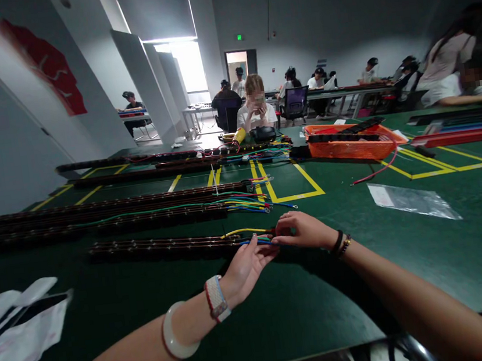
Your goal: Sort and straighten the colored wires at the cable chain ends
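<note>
A wire harness (165, 246) in dark sleeving lies across the table in front of me, its loose coloured wires pointing right. Among these, a yellow wire (245, 230) bows upward, and green and blue wires run lower down into my fingers. My left hand (248, 266) is closed around the wires from below, thumb on top. At the wire ends, my right hand (305, 231) pinches with thumb and forefinger; the tips are hidden there. More harnesses (175, 214) lie parallel just beyond, with ring terminals on some wire ends.
The green table (350, 284) carries yellow tape outlines. An orange basket (347, 150) holds black sleeved pieces. A clear plastic bag (414, 201) lies to the right, white papers (27, 335) to the left. Across the table sits a person (256, 111); others work farther back.
</note>
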`<state>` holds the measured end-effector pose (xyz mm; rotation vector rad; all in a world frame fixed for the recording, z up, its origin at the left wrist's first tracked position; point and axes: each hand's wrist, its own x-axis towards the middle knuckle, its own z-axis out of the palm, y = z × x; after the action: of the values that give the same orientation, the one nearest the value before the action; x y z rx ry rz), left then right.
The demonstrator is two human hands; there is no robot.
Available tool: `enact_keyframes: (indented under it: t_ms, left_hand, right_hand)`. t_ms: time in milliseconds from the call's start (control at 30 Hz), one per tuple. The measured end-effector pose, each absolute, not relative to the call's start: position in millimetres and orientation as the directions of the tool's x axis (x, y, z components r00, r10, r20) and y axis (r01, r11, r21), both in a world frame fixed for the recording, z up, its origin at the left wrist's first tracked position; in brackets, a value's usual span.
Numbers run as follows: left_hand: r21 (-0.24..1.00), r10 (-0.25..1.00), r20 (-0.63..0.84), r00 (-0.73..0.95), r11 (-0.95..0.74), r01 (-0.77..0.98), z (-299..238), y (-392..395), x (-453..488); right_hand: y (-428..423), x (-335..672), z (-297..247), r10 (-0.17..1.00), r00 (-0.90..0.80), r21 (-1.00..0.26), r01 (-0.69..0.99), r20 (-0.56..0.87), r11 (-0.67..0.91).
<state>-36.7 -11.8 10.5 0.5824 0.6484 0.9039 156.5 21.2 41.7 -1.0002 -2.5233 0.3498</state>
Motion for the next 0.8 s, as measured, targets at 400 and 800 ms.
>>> enact_keyframes:
  t_ms: [400,800]
  left_hand:
    - [0.694,0.854,-0.297,0.428,0.501,-0.517,12,-12,-37]
    - [0.746,0.865,-0.281,0.416,0.470,-0.471,13,-14,-37]
  right_hand:
    - [27,157,25,0.800,-0.594,-0.598,0.613,0.081,0.516]
    - [34,147,9,0.774,-0.498,-0.254,0.750,0.392,0.611]
